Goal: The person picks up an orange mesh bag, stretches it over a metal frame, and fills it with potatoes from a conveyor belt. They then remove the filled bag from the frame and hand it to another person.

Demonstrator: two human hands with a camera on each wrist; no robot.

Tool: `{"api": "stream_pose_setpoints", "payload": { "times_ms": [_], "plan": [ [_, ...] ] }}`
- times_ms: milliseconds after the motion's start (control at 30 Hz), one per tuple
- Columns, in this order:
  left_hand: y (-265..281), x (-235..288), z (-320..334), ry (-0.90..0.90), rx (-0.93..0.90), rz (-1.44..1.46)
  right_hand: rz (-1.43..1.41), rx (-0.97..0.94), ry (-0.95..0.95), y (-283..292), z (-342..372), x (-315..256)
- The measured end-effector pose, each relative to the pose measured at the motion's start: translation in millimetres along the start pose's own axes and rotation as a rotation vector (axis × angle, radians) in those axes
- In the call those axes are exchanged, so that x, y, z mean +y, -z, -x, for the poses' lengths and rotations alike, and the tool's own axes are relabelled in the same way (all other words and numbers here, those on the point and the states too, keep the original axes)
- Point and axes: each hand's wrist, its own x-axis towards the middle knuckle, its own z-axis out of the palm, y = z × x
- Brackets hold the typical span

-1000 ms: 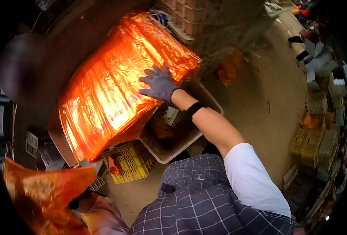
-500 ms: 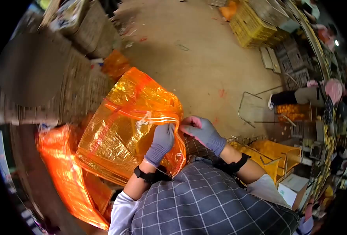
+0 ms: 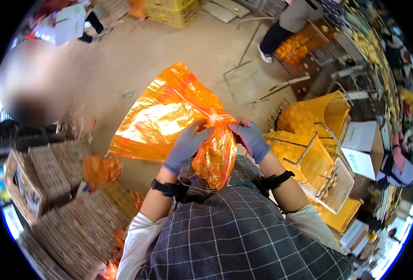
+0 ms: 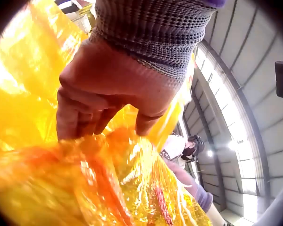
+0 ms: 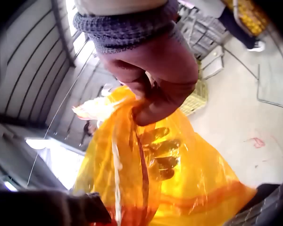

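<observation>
A shiny, translucent orange plastic bag (image 3: pixel 155 116) spreads out before the apron, its edge gathered between the two hands in the head view. My gloved left hand (image 3: pixel 187 142) grips the gathered edge, and in the left wrist view its bare fingers (image 4: pixel 96 120) press into the crumpled film. On the other side, my gloved right hand (image 3: pixel 252 140) pinches the edge between thumb and fingers. A white drawstring (image 5: pixel 117 174) and a dark red strip run down the bag in the right wrist view, where several fingers show through the film.
Yellow sacks (image 3: pixel 304 116) full of round produce stand at right beside a white crate (image 3: pixel 339 186). A metal frame (image 3: pixel 232 88) lies on the floor ahead. Flat stacked cartons (image 3: pixel 71 228) are at lower left, yellow crates (image 3: pixel 171 16) at the back. A person's legs (image 3: pixel 281 35) are near the frame.
At first one hand rested on a stack of orange bags. Then both hands held a single bag; the body has since turned right, away from the stack, with the bag's edge bunched closer together.
</observation>
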Motion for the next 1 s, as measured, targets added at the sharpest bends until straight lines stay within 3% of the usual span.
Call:
{"api": "stream_pose_setpoints", "payload": {
  "times_ms": [33,133,200,267,333,367,433,467,500,533,567,633,667,700,767,833,867,900,1000],
  "plan": [
    [1,16,-13,-0.040,0.017,-0.159,0.019,0.144,0.026,16,-11,1],
    [-6,66,-50,-0.186,0.085,-0.604,-0.351,0.335,0.236,33,-40,6],
    [-45,71,-86,-0.162,-0.092,-0.428,-0.484,0.328,0.132,41,-60,-9],
    [-64,73,-119,-0.176,-0.225,-0.306,-0.608,0.206,0.152,57,-91,-20],
    [-70,79,-158,-0.247,-0.323,-0.230,-0.702,0.058,0.032,80,-98,-50],
    [-59,82,-178,0.056,-0.428,0.033,-0.742,-0.019,-0.071,92,-95,-65],
    [-32,98,-221,0.137,-0.353,0.039,-0.739,0.226,-0.014,117,-114,-64],
    [-11,78,-258,-0.046,-0.268,-0.003,-0.724,0.337,0.013,131,-127,-62],
    [6,85,-288,-0.029,-0.046,-0.220,-0.886,0.354,-0.010,146,-134,-61],
    [19,89,-313,0.050,0.107,-0.104,-0.870,0.288,-0.071,144,-137,-63],
    [22,86,-334,-0.123,0.216,-0.103,-0.861,0.224,-0.142,133,-133,-64],
    [0,111,-349,-0.036,0.153,0.005,-0.826,0.082,-0.268,120,-130,-81],
    [-14,128,-356,-0.007,0.126,0.061,-0.494,0.115,-0.330,120,-133,-91],
    [-26,138,-357,-0.106,0.083,-0.034,-0.167,0.146,-0.383,119,-134,-98],
    [-49,148,-353,-0.290,-0.029,-0.221,0.843,0.416,-0.033,112,-110,-144],
    [-53,149,-358,-0.408,-0.117,-0.286,0.905,0.735,0.210,136,-98,-173],
    [-56,149,-360,-0.466,-0.151,-0.314,0.874,0.883,0.411,150,-101,-186],
    [-61,153,-360,-0.445,-0.202,-0.312,1.050,0.979,0.643,160,-104,-208],
    [-72,166,-367,-0.422,-0.309,-0.332,1.461,0.891,1.117,177,-146,-267]
  ]
}}
